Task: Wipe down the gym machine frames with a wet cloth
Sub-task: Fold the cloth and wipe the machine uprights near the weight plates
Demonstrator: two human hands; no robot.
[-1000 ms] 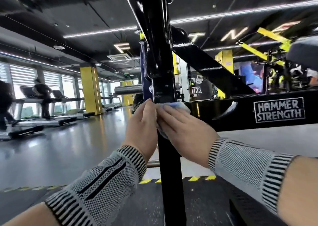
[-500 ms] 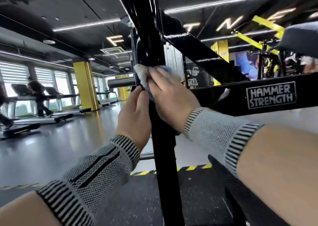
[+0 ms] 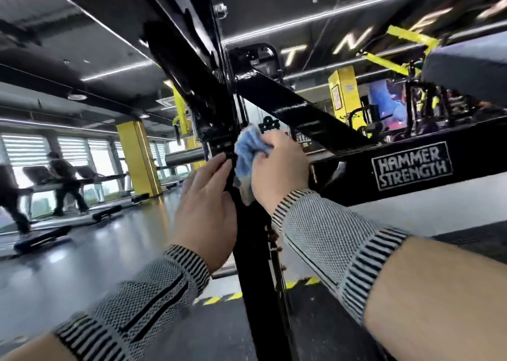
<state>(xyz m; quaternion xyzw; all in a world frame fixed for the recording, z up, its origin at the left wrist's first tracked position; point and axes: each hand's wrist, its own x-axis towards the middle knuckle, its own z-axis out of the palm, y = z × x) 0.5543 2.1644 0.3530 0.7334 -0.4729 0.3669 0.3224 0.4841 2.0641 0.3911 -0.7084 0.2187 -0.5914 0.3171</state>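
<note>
A black upright post (image 3: 256, 292) of the gym machine frame stands straight ahead, with slanted black beams meeting it above. My right hand (image 3: 279, 169) grips a bunched blue cloth (image 3: 248, 154) and holds it against the right side of the post, just below the joint. My left hand (image 3: 207, 204) lies on the left side of the post at about the same height, with its fingers reaching round the front edge. Both wrists wear grey knitted sleeves with striped cuffs.
A black cross beam (image 3: 411, 168) marked HAMMER STRENGTH runs to the right. A diagonal black brace (image 3: 296, 110) rises behind my right hand. A person walks on a treadmill (image 3: 63, 179) at the far left. A yellow pillar (image 3: 140, 157) stands behind. Yellow-black tape (image 3: 219, 299) marks the floor.
The view has tilted up and closer to the joint. My right hand has bunched the cloth and shifted it to the post's right side; my left hand stays on the post.
</note>
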